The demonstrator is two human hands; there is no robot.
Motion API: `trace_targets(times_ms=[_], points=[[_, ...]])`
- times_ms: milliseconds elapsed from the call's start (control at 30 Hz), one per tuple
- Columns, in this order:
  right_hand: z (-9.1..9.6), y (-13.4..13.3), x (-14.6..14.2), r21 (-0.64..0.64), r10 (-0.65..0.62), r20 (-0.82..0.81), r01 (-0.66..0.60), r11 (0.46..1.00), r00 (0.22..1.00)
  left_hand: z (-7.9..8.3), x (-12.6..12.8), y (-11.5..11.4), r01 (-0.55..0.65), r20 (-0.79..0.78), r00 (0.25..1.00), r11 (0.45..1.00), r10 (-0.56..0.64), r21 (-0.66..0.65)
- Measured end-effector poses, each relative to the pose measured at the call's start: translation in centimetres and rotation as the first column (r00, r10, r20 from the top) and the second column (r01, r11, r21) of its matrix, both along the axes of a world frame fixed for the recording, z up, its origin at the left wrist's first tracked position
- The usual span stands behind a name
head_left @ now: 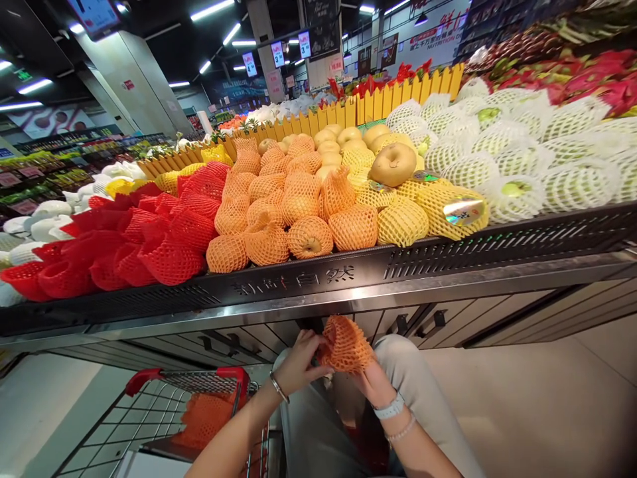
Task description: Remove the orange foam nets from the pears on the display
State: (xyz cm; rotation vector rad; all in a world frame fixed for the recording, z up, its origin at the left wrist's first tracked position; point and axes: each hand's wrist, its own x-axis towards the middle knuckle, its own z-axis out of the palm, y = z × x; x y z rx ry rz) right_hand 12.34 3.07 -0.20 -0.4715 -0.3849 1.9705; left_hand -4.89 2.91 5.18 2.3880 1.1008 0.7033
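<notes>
An orange foam fruit net is between my two hands, low in front of the display and above my knees. My left hand grips the net's open rim on its left side, fingers closed at the edge. From the right, my right hand holds the other end, most of its fingers covered by the mesh. Whether a fruit is inside the net cannot be made out. Above on the display sit pears in orange foam nets, and an unwrapped pear rests on yellow-netted ones.
A black slotted rail with a metal edge fronts the display. Red-netted fruit lies left, white-netted fruit right. Below left stands a shopping cart containing an orange foam net. A yellow picket divider runs behind.
</notes>
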Motion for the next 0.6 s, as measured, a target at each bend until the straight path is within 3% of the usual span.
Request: trace_targets(times_ms=[100,200,267,300,367,467,533,600], points=[[0.4,0.2,0.2,-0.009,-0.026,0.037,0.026,1.0,0.999,0.4,-0.1,-0.2,0.024,0.025,0.999,0.989,-0.028,0.144],[0.2,0.2,0.5,-0.047,-0.059,0.078,0.063,0.997,0.995,0.8,-0.1,-0.6,0.121,0.128,0.98,0.964,-0.155,0.237],[-0.1,0.2,0.6,-0.048,-0.077,0.109,0.083,0.995,0.991,0.7,-0.1,-0.8,0.185,0.21,0.953,0.968,-0.22,0.172],[-0.2,0.2,0.6,-0.039,-0.086,0.118,0.091,0.995,0.989,0.5,0.0,-0.9,0.175,0.247,0.949,0.979,-0.195,0.1],[-0.1,0.3,0.7,-0.002,-0.106,0.124,0.108,0.994,0.987,-0.1,0.3,-0.9,0.063,0.296,0.955,0.993,-0.031,-0.101],[0.8,0.4,0.9,0.044,-0.133,0.132,0.128,0.991,0.982,-0.7,0.8,-0.7,-0.131,0.245,0.945,0.937,0.217,-0.324],[1.3,0.4,1.1,0.053,-0.133,0.145,0.126,0.991,0.981,-0.4,1.1,-0.6,-0.123,0.19,0.964,0.947,0.185,-0.296],[1.5,0.5,1.2,0.067,-0.13,0.162,0.121,0.99,0.978,0.1,1.2,-0.8,-0.021,0.16,0.986,0.982,0.052,-0.189]])
